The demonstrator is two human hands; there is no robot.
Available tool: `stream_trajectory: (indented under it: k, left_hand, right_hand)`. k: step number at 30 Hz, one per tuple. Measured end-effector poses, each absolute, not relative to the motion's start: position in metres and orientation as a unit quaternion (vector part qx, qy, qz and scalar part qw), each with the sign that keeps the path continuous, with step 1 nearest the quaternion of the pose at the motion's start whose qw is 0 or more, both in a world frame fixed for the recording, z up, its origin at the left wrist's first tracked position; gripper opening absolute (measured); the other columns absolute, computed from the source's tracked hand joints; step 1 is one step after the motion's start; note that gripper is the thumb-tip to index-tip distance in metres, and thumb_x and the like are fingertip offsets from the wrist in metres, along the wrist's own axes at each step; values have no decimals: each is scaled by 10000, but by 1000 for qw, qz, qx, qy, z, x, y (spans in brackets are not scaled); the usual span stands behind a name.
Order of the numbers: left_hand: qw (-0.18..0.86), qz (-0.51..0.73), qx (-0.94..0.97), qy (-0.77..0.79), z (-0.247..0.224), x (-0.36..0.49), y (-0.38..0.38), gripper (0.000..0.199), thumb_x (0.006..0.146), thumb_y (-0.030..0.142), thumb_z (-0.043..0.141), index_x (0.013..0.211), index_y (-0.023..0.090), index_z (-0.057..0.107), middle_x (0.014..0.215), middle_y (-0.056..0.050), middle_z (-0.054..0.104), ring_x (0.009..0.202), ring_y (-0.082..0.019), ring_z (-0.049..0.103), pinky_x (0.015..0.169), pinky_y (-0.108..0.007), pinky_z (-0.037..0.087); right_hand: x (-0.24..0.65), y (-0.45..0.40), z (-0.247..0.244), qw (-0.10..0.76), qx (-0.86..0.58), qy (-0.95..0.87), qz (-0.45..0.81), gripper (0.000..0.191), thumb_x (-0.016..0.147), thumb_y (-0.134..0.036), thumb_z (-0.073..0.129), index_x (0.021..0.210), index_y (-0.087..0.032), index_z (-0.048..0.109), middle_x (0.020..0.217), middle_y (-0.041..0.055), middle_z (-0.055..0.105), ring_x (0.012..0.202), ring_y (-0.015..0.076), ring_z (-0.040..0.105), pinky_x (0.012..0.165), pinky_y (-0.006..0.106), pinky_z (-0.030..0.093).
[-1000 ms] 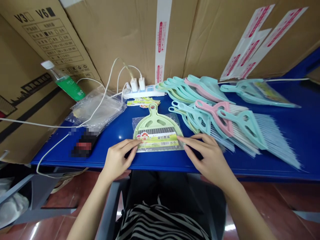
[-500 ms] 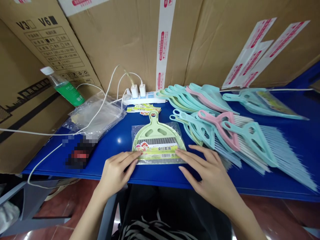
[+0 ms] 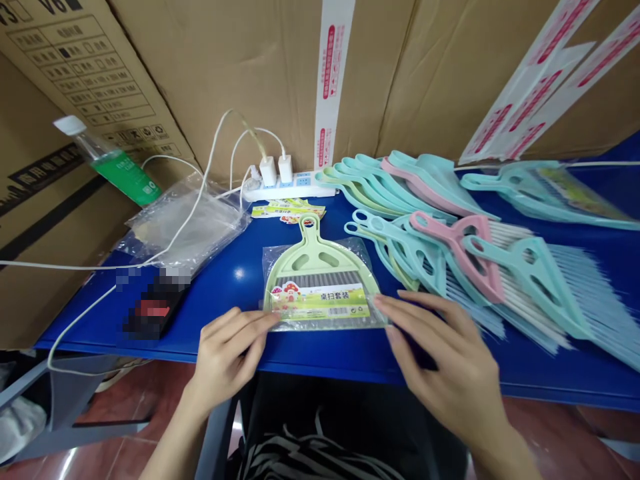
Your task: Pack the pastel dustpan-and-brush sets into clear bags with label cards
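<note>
A light green dustpan [image 3: 295, 263] lies flat before me in a clear plastic bag, its handle pointing away. A hand brush with grey bristles [image 3: 325, 280] lies in the pan, and a printed label card [image 3: 320, 301] covers part of it. My left hand [image 3: 230, 353] rests its fingertips on the bag's lower left edge, thumb held apart. At the lower right edge, the fingertips of my right hand [image 3: 445, 353] touch the bag, fingers spread. Neither hand is wrapped round anything.
Loose hand brushes [image 3: 455, 260] overlap to the right, dustpans [image 3: 400, 187] behind them. A bagged set [image 3: 550, 190] lies far right. Label cards [image 3: 287, 210], a power strip [image 3: 300, 187], plastic bags [image 3: 190, 227], a bottle [image 3: 120, 170] and white cables occupy the back and left. Cardboard boxes [image 3: 250, 67] stand behind.
My right hand has slid rightward off the label to the bag's right edge. The left fingers have shifted slightly outward, off the label. The view has also moved a little closer.
</note>
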State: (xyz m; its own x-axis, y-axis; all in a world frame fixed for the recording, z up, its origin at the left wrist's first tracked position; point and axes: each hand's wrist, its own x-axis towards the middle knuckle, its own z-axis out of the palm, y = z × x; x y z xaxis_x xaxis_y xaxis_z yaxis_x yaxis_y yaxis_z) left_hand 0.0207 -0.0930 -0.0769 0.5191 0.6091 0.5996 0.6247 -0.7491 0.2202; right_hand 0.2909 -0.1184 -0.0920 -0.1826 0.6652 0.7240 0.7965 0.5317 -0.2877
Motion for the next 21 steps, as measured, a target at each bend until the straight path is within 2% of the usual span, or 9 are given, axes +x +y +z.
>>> stream_trajectory:
  k: [2,4,8,18,21]
  left_hand:
    - [52,-326,-882,-335,-77,31,-95,243,940,75,508,1113,188,635,959,-28,769,760,-132,669,690,-263,520]
    - [80,-289,-897,-325,-77,42,-96,235,974,134,473,1150,159,625,1013,-51,770,865,-170,676,744,-299,517]
    - [97,-243,-893,-366,-79,55,-95,302,1015,201,391,1223,112,591,1029,-91,763,1000,-210,663,816,-335,504]
    - [33,-256,-887,-384,-78,52,-90,256,998,156,440,1205,151,589,984,-39,753,948,-192,614,797,-304,462]
    - [28,-253,-886,-387,-78,53,-90,255,997,153,442,1203,150,593,993,-36,751,952,-190,603,806,-298,450]
  right_hand:
    - [272,-119,-93,396,-444,-796,-113,256,905,-79,582,1125,-171,674,1064,49,776,1027,227,653,849,379,483]
    - [254,-118,-94,359,-423,-824,-116,233,953,-136,528,1126,-127,684,1129,63,761,1072,230,650,896,387,459]
    - [238,-115,-96,309,-445,-834,-101,363,1016,-219,405,1245,-41,623,1195,116,731,1105,225,647,937,383,440]
    - [264,-120,-93,264,-474,-834,-102,496,1026,-185,374,1511,-94,326,1257,127,700,1122,188,659,949,374,371]
    - [266,-122,-93,265,-489,-825,-101,504,1023,-186,404,1519,-139,335,1266,115,698,1095,188,676,956,379,349]
